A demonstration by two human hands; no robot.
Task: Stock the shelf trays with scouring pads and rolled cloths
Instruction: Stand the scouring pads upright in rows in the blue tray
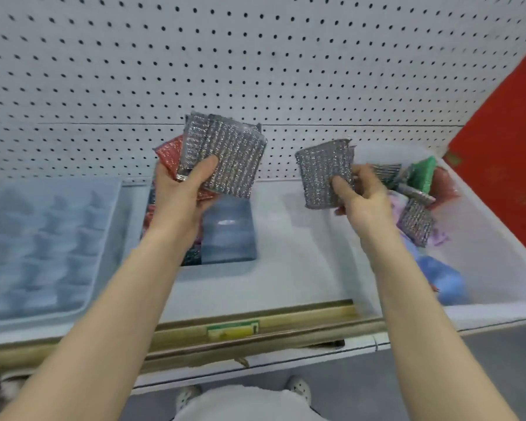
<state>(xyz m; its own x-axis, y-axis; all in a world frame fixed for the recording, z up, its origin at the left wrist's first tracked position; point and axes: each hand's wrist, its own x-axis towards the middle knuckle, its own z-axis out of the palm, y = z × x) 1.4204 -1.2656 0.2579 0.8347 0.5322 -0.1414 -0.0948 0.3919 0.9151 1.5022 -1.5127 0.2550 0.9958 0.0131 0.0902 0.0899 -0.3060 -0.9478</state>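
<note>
White pegboard (255, 56) backs a pale shelf (289, 256) that carries the stock. At the shelf's left lies a blue tray (43, 238) with moulded pockets; whether anything sits in them is too blurred to tell. At the right a white tub (492, 256) holds loose stock: silver pads, a green pad (422, 174) and a blue cloth (441, 278). Between them a smaller clear tray (228, 238) has a few coloured pads standing at its left edge.

Above that clear tray, the left hand (186, 192) grips a fan (228, 153) of silver scouring pads with a red one behind, thumb across the front and fingers curled round the back. Just beside the tub, the right hand (362, 192) pinches a single silver pad (322, 174) between thumb and fingertips, held upright and apart from the fan.

The step in hand looks like gathering pads from the tub into a stack for the clear tray. The fan is splayed and pinned only near its lower corner, so pushing one more pad in could lever the outer ones loose and drop them on the shelf or behind the tray. The single pad's light pinch could also let it twist as it crosses. The red pad may end up mixed among silver ones.
</note>
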